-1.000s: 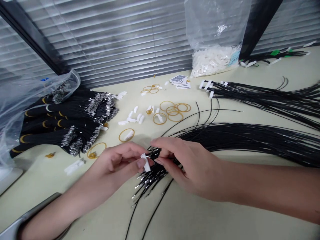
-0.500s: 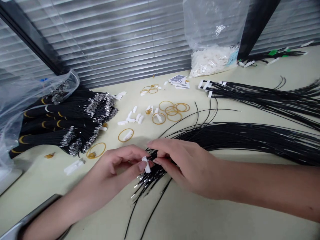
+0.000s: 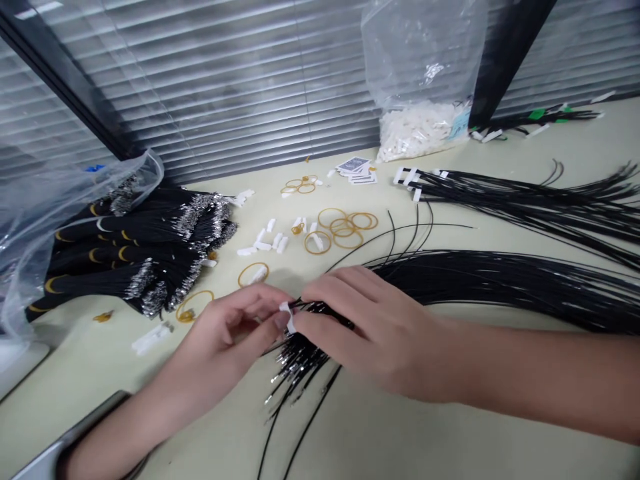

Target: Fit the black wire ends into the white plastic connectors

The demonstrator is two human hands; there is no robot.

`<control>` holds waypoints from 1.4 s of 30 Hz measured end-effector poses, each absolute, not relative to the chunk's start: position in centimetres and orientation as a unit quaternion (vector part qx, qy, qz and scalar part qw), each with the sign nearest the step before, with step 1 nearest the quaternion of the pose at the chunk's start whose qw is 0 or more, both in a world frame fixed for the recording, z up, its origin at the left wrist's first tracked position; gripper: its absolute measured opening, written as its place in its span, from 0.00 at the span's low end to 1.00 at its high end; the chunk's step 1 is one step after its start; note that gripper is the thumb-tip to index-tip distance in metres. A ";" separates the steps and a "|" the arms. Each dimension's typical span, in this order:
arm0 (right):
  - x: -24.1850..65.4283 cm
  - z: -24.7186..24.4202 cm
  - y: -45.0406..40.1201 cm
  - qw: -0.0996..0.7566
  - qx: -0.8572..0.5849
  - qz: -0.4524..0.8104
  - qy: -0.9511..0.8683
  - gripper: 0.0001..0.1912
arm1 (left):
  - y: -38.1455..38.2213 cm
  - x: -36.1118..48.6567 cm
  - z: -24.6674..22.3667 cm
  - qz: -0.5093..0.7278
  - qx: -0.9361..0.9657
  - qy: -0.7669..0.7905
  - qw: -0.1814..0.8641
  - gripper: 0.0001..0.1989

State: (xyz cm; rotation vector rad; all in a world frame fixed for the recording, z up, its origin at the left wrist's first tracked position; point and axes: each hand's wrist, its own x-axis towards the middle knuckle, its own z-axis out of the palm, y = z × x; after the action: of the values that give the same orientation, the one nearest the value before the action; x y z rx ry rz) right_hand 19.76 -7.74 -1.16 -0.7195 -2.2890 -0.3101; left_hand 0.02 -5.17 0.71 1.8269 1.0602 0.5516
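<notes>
Between the thumb and fingers of my left hand (image 3: 245,330) is pinched a small white plastic connector housing (image 3: 288,316). My right hand (image 3: 370,327) is closed just right of it, its fingertips against the housing and the thin black wire (image 3: 299,302) that meets it; the exact grip is partly hidden. Below both hands fan out the metal-tipped ends (image 3: 295,363) of a thick bundle of black wires (image 3: 500,283), which runs off to the right under my right wrist. A couple of loose wires hang toward the front edge.
Loose white housings (image 3: 263,241) and yellow rubber bands (image 3: 345,228) lie behind my hands. Tied wire bundles (image 3: 185,227) sit in plastic at left. Wires with white housings (image 3: 410,179) lie at right. A clear bag of white parts (image 3: 420,130) stands by the blinds, near playing cards (image 3: 355,165).
My right hand has shifted left, its fingers now stretched forward over the wires and up to the white housing. The housing has turned slightly in my left fingers. The view has shifted slightly.
</notes>
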 end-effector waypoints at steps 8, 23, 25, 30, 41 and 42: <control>20.6 0.5 -8.6 0.099 -0.277 -0.006 -0.956 0.14 | -4.4 -0.6 0.1 0.246 0.697 0.433 0.516 0.10; 19.5 -1.8 -7.6 0.327 -0.394 0.165 -0.843 0.08 | -3.8 -1.0 0.2 0.265 0.679 0.429 0.533 0.10; 19.5 -1.8 -7.5 0.307 -0.417 0.186 -0.835 0.08 | -3.8 -1.0 0.2 0.260 0.675 0.436 0.536 0.10; 19.7 -1.2 -7.2 0.275 -0.455 0.229 -0.815 0.09 | -3.9 -0.9 0.3 0.254 0.678 0.433 0.537 0.08; 19.5 -1.6 -7.3 0.345 -0.462 0.235 -0.783 0.03 | -4.1 -0.6 0.6 0.242 0.702 0.421 0.521 0.06; 19.5 -1.5 -7.3 0.353 -0.457 0.241 -0.781 0.03 | -4.1 -0.6 0.6 0.239 0.703 0.422 0.521 0.07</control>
State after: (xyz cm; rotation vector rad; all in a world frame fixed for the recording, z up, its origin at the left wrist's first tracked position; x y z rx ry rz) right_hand 19.51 -7.28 -1.50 -1.1812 -2.0193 0.6223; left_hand -0.62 -4.12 0.59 1.6841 1.0119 0.5717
